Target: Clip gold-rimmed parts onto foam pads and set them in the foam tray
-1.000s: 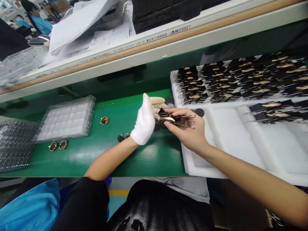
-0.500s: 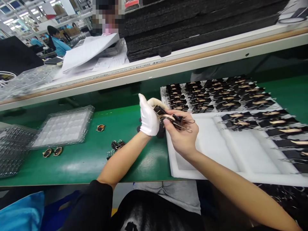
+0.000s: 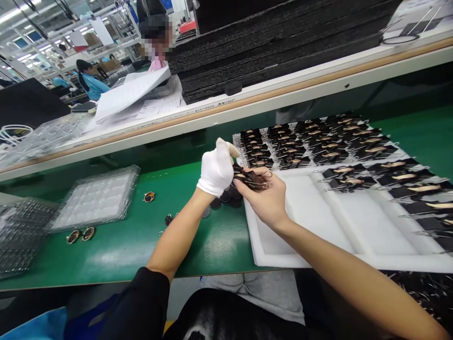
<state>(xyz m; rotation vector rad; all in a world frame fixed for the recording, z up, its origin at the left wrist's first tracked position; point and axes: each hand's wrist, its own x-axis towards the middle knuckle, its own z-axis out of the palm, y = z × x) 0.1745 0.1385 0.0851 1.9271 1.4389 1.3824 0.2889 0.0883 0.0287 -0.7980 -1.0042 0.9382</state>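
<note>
My left hand (image 3: 215, 171), in a white glove, and my bare right hand (image 3: 264, 197) meet above the green belt (image 3: 120, 245). Together they grip a black binder clip (image 3: 249, 178) clamped on a small gold-edged part, the fingers of both hands closed round it. Just to the right lies a white foam tray (image 3: 318, 212) with rows of the same clipped parts (image 3: 318, 141) along its far side. Several dark round discs (image 3: 226, 197) rest on the belt under my hands.
A clear blister tray (image 3: 95, 196) and a stack of them (image 3: 17, 231) sit at the left, with loose gold-rimmed parts (image 3: 80, 234) and spare clips (image 3: 169, 219) on the belt. A shelf (image 3: 247, 101) carries black foam sheets and papers. People work in the background.
The view has tilted up and shifted left. My hands have closed tighter round the clip and dropped slightly toward the tray's near left corner.
</note>
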